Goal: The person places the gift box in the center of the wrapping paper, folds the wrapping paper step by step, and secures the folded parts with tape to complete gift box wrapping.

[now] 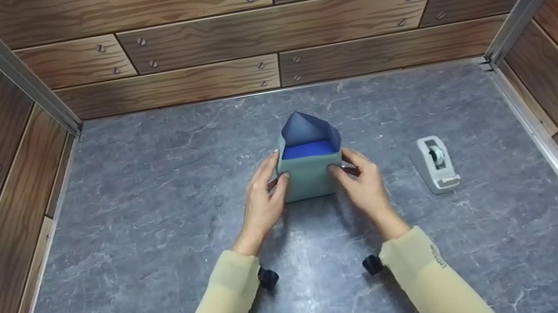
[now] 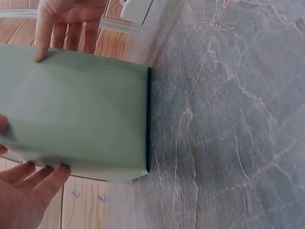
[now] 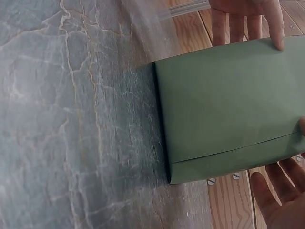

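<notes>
A package of folded paper, green outside and dark blue inside, stands upright on the tabletop. Its top gapes, with a pointed flap raised at the back and a bright blue surface showing within. My left hand holds the left side, thumb at the front corner and fingers along the side. Opposite it, my right hand grips the right side the same way. In the right wrist view a straight seam runs along one green side. The left wrist view shows a dark bottom edge under the green paper.
A light grey tape dispenser with a roll in it lies to the right of my right hand. The grey marbled tabletop is bounded by wood-patterned walls at the back and both sides, with metal rails at the corners.
</notes>
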### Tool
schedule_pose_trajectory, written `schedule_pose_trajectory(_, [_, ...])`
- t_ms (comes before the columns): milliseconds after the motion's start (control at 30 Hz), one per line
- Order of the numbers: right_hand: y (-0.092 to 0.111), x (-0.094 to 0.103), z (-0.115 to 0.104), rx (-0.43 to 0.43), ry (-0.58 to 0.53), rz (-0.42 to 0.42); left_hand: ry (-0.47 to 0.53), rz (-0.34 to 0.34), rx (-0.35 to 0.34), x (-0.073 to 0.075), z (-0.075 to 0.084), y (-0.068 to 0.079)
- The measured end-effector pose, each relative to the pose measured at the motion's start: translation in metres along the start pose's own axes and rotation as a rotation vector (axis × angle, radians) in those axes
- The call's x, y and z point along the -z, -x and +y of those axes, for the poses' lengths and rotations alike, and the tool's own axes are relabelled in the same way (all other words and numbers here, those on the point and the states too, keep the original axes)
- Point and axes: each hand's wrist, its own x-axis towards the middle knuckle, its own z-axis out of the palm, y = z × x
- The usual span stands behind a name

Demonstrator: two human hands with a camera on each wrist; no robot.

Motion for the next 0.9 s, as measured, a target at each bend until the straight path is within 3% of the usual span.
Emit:
schedule_pose_trajectory(100, [0.000,0.000,0.007,0.014,0.009,0.006,0.011,-0.011,0.031,0.000,0.001,0.000])
schedule_pose_trajectory(267, [0.002,0.000,-0.020,0.018,0.017,0.001,0.014,-0.033,0.084,0.000,0.003,0.001])
schedule_pose_trajectory(333, [0.002,0.000,-0.032,0.003,0.024,0.003,-0.005,-0.029,0.084,-0.001,0.004,0.000])
schedule_pose_trajectory(567, [0.002,-0.004,-0.037,-0.011,0.057,0.043,-0.062,-0.006,0.069,-0.002,0.005,-0.001])
schedule_pose_trajectory(667, [0.001,-0.005,-0.037,-0.025,0.058,0.057,-0.056,-0.010,0.089,-0.001,0.007,-0.002])
schedule_pose_trajectory(900, [-0.004,-0.006,-0.004,-0.060,0.012,0.071,-0.025,0.012,0.105,-0.001,0.009,-0.004])
